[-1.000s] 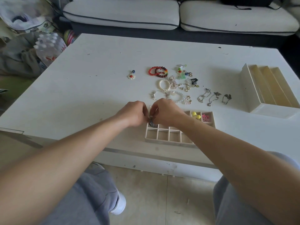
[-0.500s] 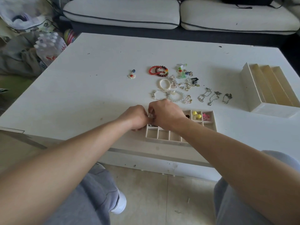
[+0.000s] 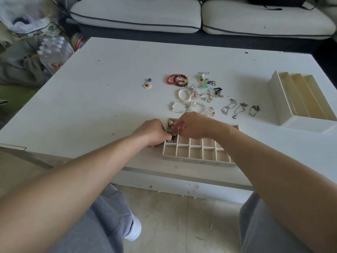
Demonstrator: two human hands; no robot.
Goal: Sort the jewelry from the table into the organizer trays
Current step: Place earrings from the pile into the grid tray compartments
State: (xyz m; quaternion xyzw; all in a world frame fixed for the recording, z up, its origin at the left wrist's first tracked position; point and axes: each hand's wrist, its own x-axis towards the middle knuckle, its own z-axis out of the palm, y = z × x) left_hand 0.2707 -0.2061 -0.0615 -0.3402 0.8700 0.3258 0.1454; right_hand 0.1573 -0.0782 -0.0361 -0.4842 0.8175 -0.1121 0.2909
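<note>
Two hands meet over the left end of the grid tray [image 3: 197, 159], which sits at the near edge of the white table [image 3: 109, 79].

Left hand [image 3: 151, 133]: fingers curled, tips at the tray's left wall, pinching a small dark piece [image 3: 172, 137]. The piece is too small to identify.

Right hand [image 3: 193, 126]: fingers curled, thumb and forefinger closed on the same piece from the other side, above the tray's left column of cells.

Grid tray: shallow, cream, divided into small square cells. A pale heart-shaped item [image 3: 170, 122] lies in the far-left cell. The right end is hidden under the right forearm.

Stepped tray [image 3: 300, 101]: at the table's right side, well apart from the grid tray, with long yellowish channels.

Loose jewelry on the table beyond the grid tray:
- flower pendant [image 3: 147, 84], alone, furthest left
- red bead bracelets [image 3: 176, 80], two overlapping
- pearl bracelet [image 3: 184, 95], nearer than the red pair
- silver bangle [image 3: 179, 107], just beyond the right hand
- earring cluster [image 3: 207, 88], tangled, mixed colours
- three chains [image 3: 239, 109], side by side, between the cluster and the stepped tray

Surroundings: sofa [image 3: 136, 13] behind the table; a pack of water bottles [image 3: 54, 52] on the floor at the left.
</note>
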